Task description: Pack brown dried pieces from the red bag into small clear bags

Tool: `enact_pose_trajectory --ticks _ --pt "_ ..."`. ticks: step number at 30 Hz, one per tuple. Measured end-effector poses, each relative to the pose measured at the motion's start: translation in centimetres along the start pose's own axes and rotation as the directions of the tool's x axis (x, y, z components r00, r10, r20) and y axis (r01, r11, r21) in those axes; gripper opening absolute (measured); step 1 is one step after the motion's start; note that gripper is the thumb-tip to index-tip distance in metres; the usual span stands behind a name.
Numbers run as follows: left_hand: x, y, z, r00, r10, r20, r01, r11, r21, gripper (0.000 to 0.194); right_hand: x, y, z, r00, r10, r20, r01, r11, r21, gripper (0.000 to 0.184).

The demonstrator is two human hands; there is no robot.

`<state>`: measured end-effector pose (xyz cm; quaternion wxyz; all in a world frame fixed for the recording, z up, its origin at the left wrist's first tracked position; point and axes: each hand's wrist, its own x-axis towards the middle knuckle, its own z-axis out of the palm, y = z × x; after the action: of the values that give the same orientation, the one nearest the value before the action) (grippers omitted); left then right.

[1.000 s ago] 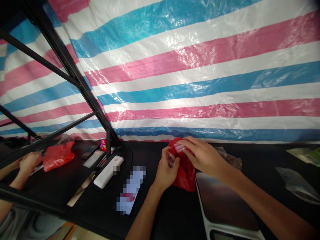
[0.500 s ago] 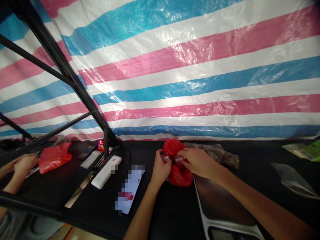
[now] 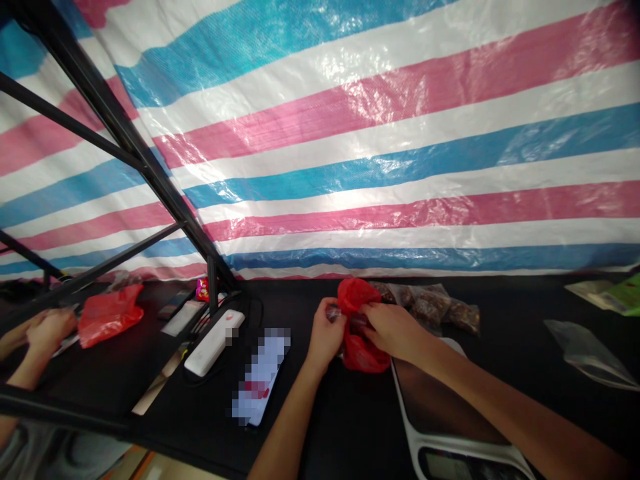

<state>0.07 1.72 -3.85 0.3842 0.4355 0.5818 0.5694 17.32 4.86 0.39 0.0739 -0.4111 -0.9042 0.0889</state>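
The black tabletop (image 3: 345,427) has open room by its front edge, left of a white-rimmed digital scale (image 3: 445,407). Just beyond, the left hand (image 3: 326,337) and right hand (image 3: 395,331) pinch narrowly on a crumpled red plastic bag (image 3: 364,353), beside a clear bag of brown pieces (image 3: 425,305), with a pink, white and blue striped tarp (image 3: 400,167) behind.

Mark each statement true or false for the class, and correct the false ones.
1. The left hand and right hand both touch the red plastic bag. True.
2. The phone lies on the digital scale. False: it lies on the black table, left of the hands; the scale is to their right.
3. The tarpaulin behind the table is striped pink, white and blue. True.
4. The clear bag of brown pieces lies left of the phone. False: it lies right of the phone, behind the red plastic bag.
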Motion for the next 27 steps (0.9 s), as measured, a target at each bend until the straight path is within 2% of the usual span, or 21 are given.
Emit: enact_pose_trajectory --ticks 5,10,20,24,27 --pt "0.1 0.3 0.0 0.998 -0.004 -0.062 0.000 0.998 -0.058 0.027 -0.2 0.0 -0.4 1.000 0.017 -0.005 -0.017 1.000 0.007 0.022" --pt "0.1 0.3 -0.1 0.998 -0.065 0.010 0.066 0.997 -0.036 0.032 -0.1 0.0 -0.3 1.000 0.029 -0.011 -0.029 1.000 0.012 0.025" --pt "0.4 -0.4 -0.2 0.998 -0.049 0.037 0.052 0.996 -0.067 0.027 0.2 0.7 -0.5 0.998 0.065 -0.018 -0.064 0.996 0.056 0.022" --pt "0.6 -0.5 -0.3 0.998 -0.027 -0.057 0.023 0.998 -0.063 0.032 0.2 1.1 -0.6 0.999 0.049 -0.012 -0.047 0.991 0.122 0.023" --pt "0.6 -0.5 -0.7 0.977 0.088 -0.197 -0.082 0.996 0.039 0.041 0.2 1.7 -0.9 0.999 0.034 -0.015 -0.028 0.958 0.285 0.023"
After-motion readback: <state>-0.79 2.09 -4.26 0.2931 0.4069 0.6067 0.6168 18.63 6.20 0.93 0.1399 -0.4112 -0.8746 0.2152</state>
